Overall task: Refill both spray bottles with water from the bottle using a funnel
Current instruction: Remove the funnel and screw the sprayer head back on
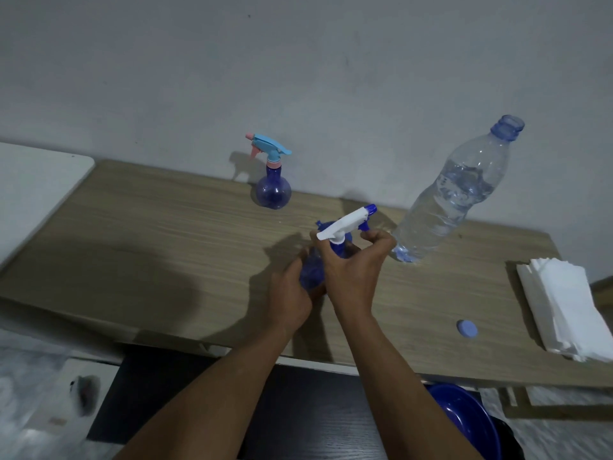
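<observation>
A blue spray bottle (310,273) stands at the middle of the wooden table (149,247). My left hand (292,290) grips its round body. My right hand (355,270) is curled round the neck under its white trigger head (345,224). A bit of blue plastic (320,224) shows just behind that head; I cannot tell what it is. A second blue spray bottle (273,190) with a light-blue and pink trigger stands by the wall. An uncapped clear water bottle (454,194), partly full, stands to the right. Its blue cap (466,328) lies near the front edge.
A stack of white paper napkins (564,303) lies at the table's right end. A white surface (30,190) adjoins the table on the left. A blue basin (467,416) sits below the front edge, on the floor.
</observation>
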The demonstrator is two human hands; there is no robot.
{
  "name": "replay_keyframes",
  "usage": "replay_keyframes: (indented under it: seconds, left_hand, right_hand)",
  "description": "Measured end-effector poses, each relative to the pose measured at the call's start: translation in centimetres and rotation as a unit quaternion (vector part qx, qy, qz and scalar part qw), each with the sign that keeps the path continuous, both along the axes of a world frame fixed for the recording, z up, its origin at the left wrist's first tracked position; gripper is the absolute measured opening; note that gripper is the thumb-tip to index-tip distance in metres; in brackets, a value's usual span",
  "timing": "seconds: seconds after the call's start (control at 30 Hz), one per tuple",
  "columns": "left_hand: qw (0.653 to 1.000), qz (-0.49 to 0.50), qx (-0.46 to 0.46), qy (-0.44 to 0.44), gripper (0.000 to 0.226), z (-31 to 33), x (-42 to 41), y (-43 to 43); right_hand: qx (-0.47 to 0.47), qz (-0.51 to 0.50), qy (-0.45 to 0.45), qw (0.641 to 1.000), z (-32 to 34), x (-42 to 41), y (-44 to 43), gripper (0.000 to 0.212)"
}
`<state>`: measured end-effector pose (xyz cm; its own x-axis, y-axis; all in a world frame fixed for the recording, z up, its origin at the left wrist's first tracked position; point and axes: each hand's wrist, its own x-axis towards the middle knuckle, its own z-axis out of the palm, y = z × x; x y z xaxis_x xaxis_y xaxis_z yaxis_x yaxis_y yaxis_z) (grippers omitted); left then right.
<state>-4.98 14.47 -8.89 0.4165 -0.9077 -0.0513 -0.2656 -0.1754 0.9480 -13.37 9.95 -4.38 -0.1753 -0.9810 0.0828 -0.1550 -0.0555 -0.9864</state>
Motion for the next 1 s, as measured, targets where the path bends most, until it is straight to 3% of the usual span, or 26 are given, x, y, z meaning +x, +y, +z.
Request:
replay_keyframes:
  seconds: [0.07, 0.2, 0.27, 0.33, 0.43, 0.5, 0.63, 0.8, 1.0]
  left_hand:
    - [1.000, 0.003, -0.017, -0.006, 0.046, 0.4, -0.4, 0.3]
    - [0.993, -0.056, 0.064, -0.086, 0.042, 0.9, -0.3, 0.4]
    - [0.983, -0.074, 0.097, -0.140, 0.035, 1.4, 0.7, 1.0]
    - [0.975, -0.047, 0.099, -0.191, 0.042, 2.3, 2.7, 2.7]
    - [0.940, -0.015, 0.175, -0.292, 0.056, 3.7, 6.9, 5.5]
    - [0.924, 0.004, 0.232, -0.303, 0.064, 4.9, 9.3, 7.1]
    - [0.910, 0.028, 0.278, -0.308, 0.068, 7.6, 11.7, 10.2]
    - [0.895, 0.064, 0.284, -0.339, 0.064, 10.3, 11.2, 13.4]
    - [0.888, 0.093, 0.288, -0.346, 0.064, 12.0, 10.3, 15.3]
  right_hand:
    - [-0.009, -0.023, 0.044, 0.999, 0.3, 0.5, -0.8, 0.076]
    - [-0.011, 0.011, 0.108, 0.994, 0.4, 0.7, -2.0, 0.042]
    - [-0.018, 0.020, 0.117, 0.993, 0.5, 0.4, -2.3, 0.043]
    - [0.004, 0.043, 0.108, 0.993, 1.3, 0.1, -2.4, 0.043]
    - [0.034, 0.108, 0.124, 0.986, 2.3, -0.1, -1.8, 0.024]
    - [0.039, 0.169, 0.150, 0.973, 2.9, -0.3, -0.6, 0.013]
    - [0.115, 0.290, 0.203, 0.928, 4.1, 0.0, 2.4, 0.018]
    - [0.138, 0.414, 0.281, 0.855, 4.8, 1.0, 6.7, 0.016]
    - [0.163, 0.434, 0.281, 0.840, 5.9, 0.8, 8.9, 0.034]
